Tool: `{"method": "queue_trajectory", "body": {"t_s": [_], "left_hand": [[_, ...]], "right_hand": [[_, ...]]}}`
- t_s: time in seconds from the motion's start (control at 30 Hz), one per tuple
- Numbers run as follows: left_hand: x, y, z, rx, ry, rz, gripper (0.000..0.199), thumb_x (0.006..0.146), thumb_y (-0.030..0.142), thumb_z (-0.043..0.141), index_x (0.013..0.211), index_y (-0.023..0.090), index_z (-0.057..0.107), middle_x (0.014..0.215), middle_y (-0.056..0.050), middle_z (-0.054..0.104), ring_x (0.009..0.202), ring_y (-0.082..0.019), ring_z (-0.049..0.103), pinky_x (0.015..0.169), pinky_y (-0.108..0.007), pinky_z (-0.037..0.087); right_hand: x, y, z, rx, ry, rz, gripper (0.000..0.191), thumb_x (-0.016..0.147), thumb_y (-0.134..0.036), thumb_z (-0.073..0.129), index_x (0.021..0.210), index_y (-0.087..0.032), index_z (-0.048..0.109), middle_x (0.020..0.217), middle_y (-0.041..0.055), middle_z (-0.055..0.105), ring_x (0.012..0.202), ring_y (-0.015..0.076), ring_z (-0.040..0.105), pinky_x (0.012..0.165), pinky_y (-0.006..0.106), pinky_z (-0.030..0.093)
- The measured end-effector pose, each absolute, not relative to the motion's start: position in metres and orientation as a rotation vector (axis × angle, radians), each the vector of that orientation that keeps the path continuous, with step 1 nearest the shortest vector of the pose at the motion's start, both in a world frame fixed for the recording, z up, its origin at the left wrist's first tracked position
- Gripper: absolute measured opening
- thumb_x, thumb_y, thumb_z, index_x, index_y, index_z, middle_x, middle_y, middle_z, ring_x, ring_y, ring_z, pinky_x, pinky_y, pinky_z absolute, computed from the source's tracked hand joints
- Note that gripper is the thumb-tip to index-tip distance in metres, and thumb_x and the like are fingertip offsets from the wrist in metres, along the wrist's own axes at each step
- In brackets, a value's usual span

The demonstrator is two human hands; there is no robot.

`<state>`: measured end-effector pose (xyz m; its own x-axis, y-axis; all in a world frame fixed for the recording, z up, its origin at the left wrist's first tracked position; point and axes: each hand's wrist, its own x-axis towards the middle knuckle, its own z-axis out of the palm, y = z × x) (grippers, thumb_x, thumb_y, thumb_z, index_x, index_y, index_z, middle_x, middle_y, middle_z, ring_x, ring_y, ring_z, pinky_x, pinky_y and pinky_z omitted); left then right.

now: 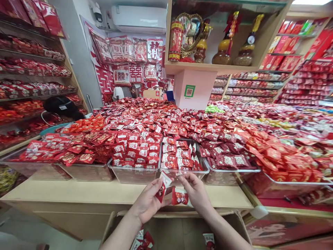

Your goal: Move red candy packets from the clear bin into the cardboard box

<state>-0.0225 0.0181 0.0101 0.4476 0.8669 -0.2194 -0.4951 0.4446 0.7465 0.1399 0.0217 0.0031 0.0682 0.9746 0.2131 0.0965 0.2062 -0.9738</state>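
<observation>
My left hand (148,201) pinches a red and white candy packet (163,185) between thumb and fingers, above the near edge of the counter. A second red and white packet (180,197) is between my two hands, with the fingertips of my left hand at its left side. My right hand (196,194) is raised beside it with thumb and fingers pressed together; what they hold is too small to make out. Just beyond the hands stands a clear bin (182,172) with similar packets in rows.
An open cardboard box (179,216) with a few packets in it sits below my forearms. Clear bins (135,175) heaped with red packets line the wooden counter (91,190). A shelf cabinet (192,66) hangs above. At the left is a person's dark-haired head (62,106).
</observation>
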Motion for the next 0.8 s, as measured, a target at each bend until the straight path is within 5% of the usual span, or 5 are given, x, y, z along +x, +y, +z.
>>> {"method": "queue_trajectory", "body": {"t_s": [0.43, 0.6, 0.8], "left_hand": [[-0.016, 0.016, 0.010, 0.796, 0.814, 0.923, 0.019, 0.072, 0.025, 0.062, 0.085, 0.011, 0.058, 0.075, -0.007, 0.067, 0.060, -0.011, 0.062, 0.053, -0.018, 0.048], [-0.020, 0.017, 0.011, 0.734, 0.801, 0.939, 0.014, 0.070, 0.024, 0.063, 0.080, 0.017, 0.055, 0.079, -0.003, 0.066, 0.069, -0.014, 0.064, 0.048, -0.015, 0.045], [-0.019, 0.015, 0.017, 0.926, 0.735, 0.621, 0.041, 0.068, 0.016, 0.061, 0.106, 0.023, 0.049, 0.085, -0.005, 0.064, 0.067, -0.017, 0.065, 0.041, -0.015, 0.039]], "right_hand": [[0.144, 0.010, 0.007, -1.152, -1.435, 1.213, 0.027, 0.072, -0.041, 0.054, 0.076, -0.015, 0.058, 0.061, -0.0011, 0.054, 0.051, 0.0088, 0.044, 0.046, 0.020, 0.034], [0.142, 0.009, 0.009, -1.051, -1.075, 1.271, 0.026, 0.069, -0.040, 0.058, 0.073, -0.015, 0.055, 0.061, -0.0005, 0.058, 0.052, 0.0090, 0.048, 0.047, 0.020, 0.036], [0.139, 0.005, 0.011, -0.901, -0.937, 1.272, 0.019, 0.070, -0.034, 0.060, 0.072, -0.016, 0.055, 0.062, -0.0017, 0.058, 0.053, 0.0075, 0.047, 0.051, 0.020, 0.037]]}}
